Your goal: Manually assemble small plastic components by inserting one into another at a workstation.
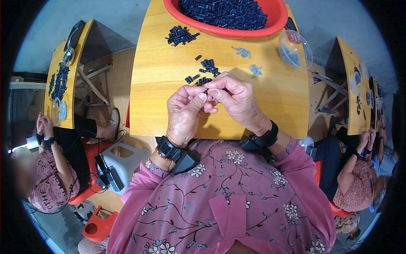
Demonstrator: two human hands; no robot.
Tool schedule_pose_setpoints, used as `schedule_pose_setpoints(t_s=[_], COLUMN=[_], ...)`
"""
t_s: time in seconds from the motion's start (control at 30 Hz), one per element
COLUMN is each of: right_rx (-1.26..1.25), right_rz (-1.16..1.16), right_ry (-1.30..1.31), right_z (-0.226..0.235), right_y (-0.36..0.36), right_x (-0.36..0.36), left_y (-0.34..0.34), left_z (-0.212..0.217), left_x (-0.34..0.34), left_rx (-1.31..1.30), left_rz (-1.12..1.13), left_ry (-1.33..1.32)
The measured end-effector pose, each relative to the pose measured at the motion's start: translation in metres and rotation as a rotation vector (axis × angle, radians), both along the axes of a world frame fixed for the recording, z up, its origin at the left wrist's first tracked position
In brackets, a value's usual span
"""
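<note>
Above the near part of the wooden table (160,106), my two hands meet at the fingertips. My left hand (185,108) is closed, pinching a small dark blue plastic piece (206,91) between thumb and finger. The thumb and forefinger of my right hand (237,100) are pressed together at the end of that same piece; whatever they pinch is hidden. Just beyond my fingers lies a loose group of short dark blue plastic pieces (208,64). Farther right are two small heaps of tiny silvery pin-like parts (256,70).
A large red basin (220,31) full of dark pieces stands at the far edge. A dark pile (179,35) lies at its left, a clear round tub (306,57) at its right. People work at side tables (80,63) left and right. A grey stool (122,163) stands at lower left.
</note>
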State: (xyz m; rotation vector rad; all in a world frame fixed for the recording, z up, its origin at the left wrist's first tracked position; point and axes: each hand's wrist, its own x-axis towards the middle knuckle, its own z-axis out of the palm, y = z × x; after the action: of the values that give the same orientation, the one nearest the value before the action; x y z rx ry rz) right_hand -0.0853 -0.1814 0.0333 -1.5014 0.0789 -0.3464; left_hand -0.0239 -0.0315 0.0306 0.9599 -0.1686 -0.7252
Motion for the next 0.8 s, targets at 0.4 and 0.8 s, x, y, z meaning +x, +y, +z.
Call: schedule_pose_setpoints(t_s=[0.4,0.8], right_rx=[0.116,0.066], right_rz=[0.055,0.094], right_ry=[0.036,0.122], right_z=[-0.002,0.001], right_y=[-0.011,-0.022], right_x=[-0.007,-0.004], left_y=[-0.002,-0.004], left_z=[-0.003,0.0], left_x=[0.001,0.002], left_rx=[-0.027,0.076], left_rz=[-0.04,0.002], left_ry=[0.097,-0.106])
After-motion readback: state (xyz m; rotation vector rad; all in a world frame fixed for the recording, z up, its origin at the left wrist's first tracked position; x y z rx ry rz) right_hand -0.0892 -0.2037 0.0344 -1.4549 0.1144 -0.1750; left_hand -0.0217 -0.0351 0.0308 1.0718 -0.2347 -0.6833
